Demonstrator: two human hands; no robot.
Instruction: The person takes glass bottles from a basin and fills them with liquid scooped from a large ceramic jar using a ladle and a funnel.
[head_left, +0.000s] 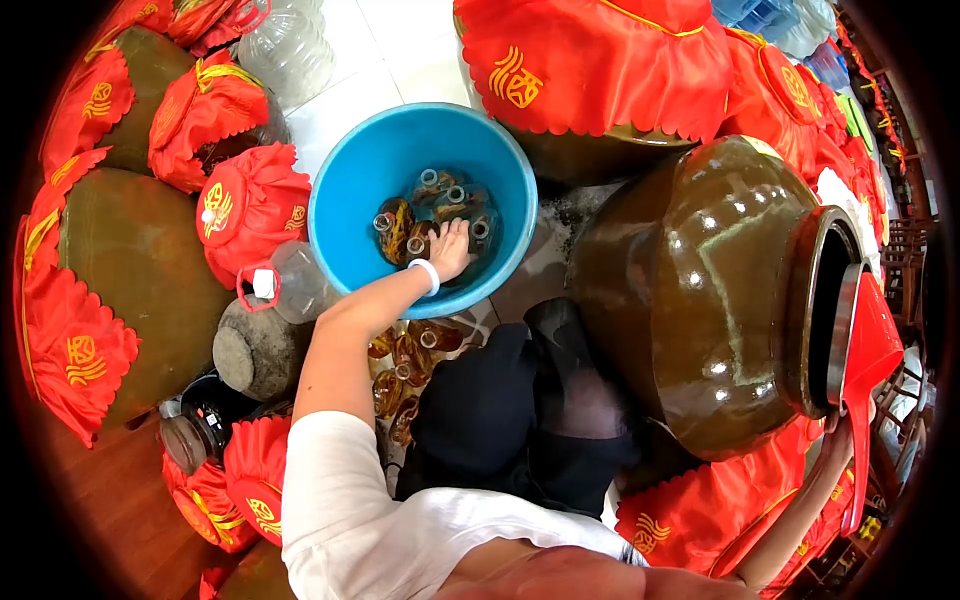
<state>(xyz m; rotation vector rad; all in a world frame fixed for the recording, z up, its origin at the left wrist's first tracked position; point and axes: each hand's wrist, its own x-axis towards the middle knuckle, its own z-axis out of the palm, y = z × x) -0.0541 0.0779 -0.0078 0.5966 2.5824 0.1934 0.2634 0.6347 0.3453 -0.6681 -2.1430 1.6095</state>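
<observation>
Bottles (397,216) in blue basin (345,205), left fingers (455,232) loosely spread on them, hold of right fingers (834,422) unclear

Likely liquor shop: big glazed jar (690,300) right, 酒-marked red cover (600,75) upper centre, plastic jugs (287,55) upper left, bottles (397,225) centre.

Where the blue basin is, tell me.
In the head view, the blue basin stands left of the glossy brown jar, the left hand at the bottles inside it.
</observation>
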